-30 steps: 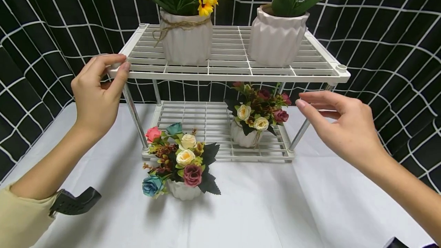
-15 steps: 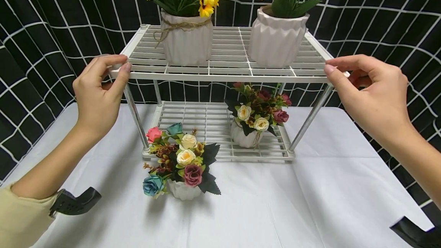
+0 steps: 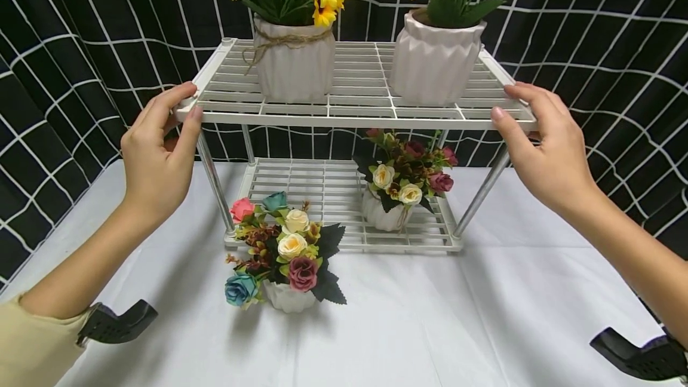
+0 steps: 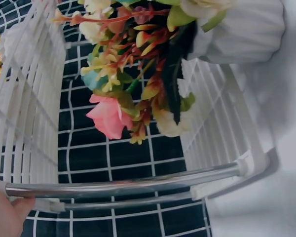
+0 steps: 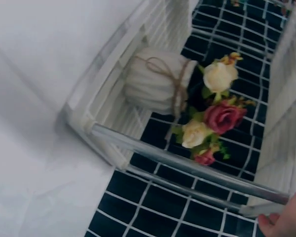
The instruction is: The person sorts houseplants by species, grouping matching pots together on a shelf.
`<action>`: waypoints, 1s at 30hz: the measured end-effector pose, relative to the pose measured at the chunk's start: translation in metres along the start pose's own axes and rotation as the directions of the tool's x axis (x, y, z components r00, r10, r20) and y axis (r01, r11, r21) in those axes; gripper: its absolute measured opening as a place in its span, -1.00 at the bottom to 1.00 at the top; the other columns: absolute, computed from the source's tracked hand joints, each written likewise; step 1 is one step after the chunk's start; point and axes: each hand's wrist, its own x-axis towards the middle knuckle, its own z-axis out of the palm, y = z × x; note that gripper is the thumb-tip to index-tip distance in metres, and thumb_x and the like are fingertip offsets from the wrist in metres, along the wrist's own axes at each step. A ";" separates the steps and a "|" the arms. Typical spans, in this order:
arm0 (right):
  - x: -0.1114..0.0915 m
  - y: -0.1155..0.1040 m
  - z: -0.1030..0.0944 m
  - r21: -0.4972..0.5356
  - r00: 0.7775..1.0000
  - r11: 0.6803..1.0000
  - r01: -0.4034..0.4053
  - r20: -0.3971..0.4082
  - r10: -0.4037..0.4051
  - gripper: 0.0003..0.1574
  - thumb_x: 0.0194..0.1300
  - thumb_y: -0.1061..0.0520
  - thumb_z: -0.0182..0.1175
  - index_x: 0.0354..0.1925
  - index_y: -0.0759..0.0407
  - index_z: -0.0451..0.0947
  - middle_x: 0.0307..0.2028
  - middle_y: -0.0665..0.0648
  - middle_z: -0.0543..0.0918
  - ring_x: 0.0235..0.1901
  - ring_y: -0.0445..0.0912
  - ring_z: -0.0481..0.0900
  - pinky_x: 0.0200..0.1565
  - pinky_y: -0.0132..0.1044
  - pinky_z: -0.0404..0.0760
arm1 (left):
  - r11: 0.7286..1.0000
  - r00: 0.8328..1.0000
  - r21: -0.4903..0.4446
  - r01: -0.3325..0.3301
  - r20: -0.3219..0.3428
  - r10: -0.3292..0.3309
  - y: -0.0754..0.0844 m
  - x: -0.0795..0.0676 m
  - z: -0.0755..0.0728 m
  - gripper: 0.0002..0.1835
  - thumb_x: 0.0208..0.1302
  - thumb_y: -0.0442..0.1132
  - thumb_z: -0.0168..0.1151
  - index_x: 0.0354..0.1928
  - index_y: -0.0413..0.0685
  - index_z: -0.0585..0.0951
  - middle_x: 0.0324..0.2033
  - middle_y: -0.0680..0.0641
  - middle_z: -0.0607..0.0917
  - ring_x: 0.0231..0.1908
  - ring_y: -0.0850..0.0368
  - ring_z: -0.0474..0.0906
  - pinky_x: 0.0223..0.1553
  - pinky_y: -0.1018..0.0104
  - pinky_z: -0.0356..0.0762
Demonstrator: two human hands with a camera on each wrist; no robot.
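A white two-tier wire shelf rack with metal posts stands on the white cloth. My left hand grips the front left corner of its top tier, fingers on the side rail and thumb on the front edge. At the front right corner, my right hand holds the top tier likewise. Two white pots of yellow artificial flowers, a twine-tied pot and a plainer pot, stand on top. On the lower tier, toward the right, is a small pot of roses, whose twine bow shows in the right wrist view.
Another small white pot with pink, blue, cream and mauve roses stands on the cloth, before the lower tier's left half. A black backdrop with a white grid surrounds the back and sides.
My right hand has risen from in front of the right post to the top tier's right corner and taken hold of it. The left hand keeps its hold; the pots have not moved.
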 end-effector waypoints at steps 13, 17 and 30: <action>-0.002 0.009 0.012 0.063 0.991 0.994 0.084 -0.110 -0.077 -0.44 0.59 0.00 0.10 0.36 0.28 0.51 0.45 0.20 0.47 0.40 -0.05 0.38 0.01 -0.64 0.36 | 0.998 0.998 -0.033 0.046 0.043 -0.044 -0.001 -0.041 -0.012 -0.42 0.57 -0.38 0.14 0.56 -0.02 0.40 0.38 -0.17 0.58 0.07 0.60 0.61 -0.03 0.77 0.53; -0.001 0.008 0.014 0.067 0.989 0.993 0.092 -0.120 -0.083 -0.44 0.58 0.00 0.10 0.35 0.30 0.52 0.44 0.20 0.48 0.39 -0.08 0.38 0.00 -0.64 0.36 | 0.996 0.998 -0.084 0.028 0.059 -0.023 -0.003 -0.062 -0.017 -0.46 0.51 -0.48 0.16 0.48 -0.18 0.48 0.29 -0.24 0.64 0.04 0.69 0.58 -0.02 0.76 0.54; -0.001 0.007 0.016 0.075 0.987 0.993 0.091 -0.143 -0.079 -0.44 0.56 -0.02 0.10 0.32 0.32 0.53 0.42 0.18 0.50 0.38 -0.11 0.38 -0.01 -0.60 0.35 | 0.981 0.941 -0.107 0.165 0.315 -0.124 -0.039 -0.141 -0.015 -0.70 0.42 -0.58 0.22 0.12 -0.32 0.69 -0.03 -0.28 0.77 -0.09 0.63 0.62 -0.10 0.69 0.63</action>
